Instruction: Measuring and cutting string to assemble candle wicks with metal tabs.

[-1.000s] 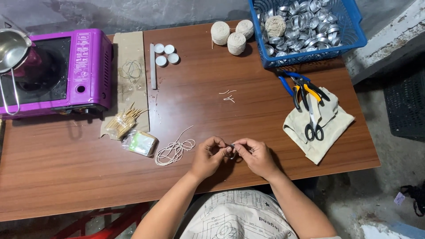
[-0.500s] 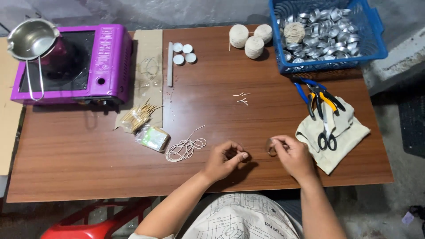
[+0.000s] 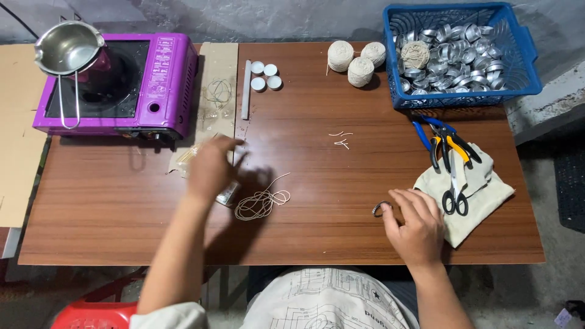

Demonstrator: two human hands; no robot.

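Note:
My left hand (image 3: 210, 166) hovers, blurred, above a small clear packet (image 3: 227, 192) and a bundle of thin sticks (image 3: 186, 155) near the purple stove, fingers loosely curled with nothing visible in them. My right hand (image 3: 415, 223) rests on the wooden table (image 3: 109, 207) near the front edge, its fingertips touching a small dark metal ring (image 3: 381, 209). A loose coil of pale string (image 3: 261, 201) lies between the two hands. Short cut bits of string (image 3: 341, 139) lie further back at mid-table.
A purple portable stove (image 3: 158, 79) carries a steel pot (image 3: 66, 47) at back left. A blue basket (image 3: 524, 67) of metal cups, twine balls (image 3: 359, 67) and white tealights (image 3: 265, 75) line the back. Scissors (image 3: 454, 192) and pliers (image 3: 448, 141) lie on a cloth (image 3: 487, 189) at right.
My hands have parted. The left hand moved up and left to the packet and sticks; the right hand stayed by the front edge with the ring on the table.

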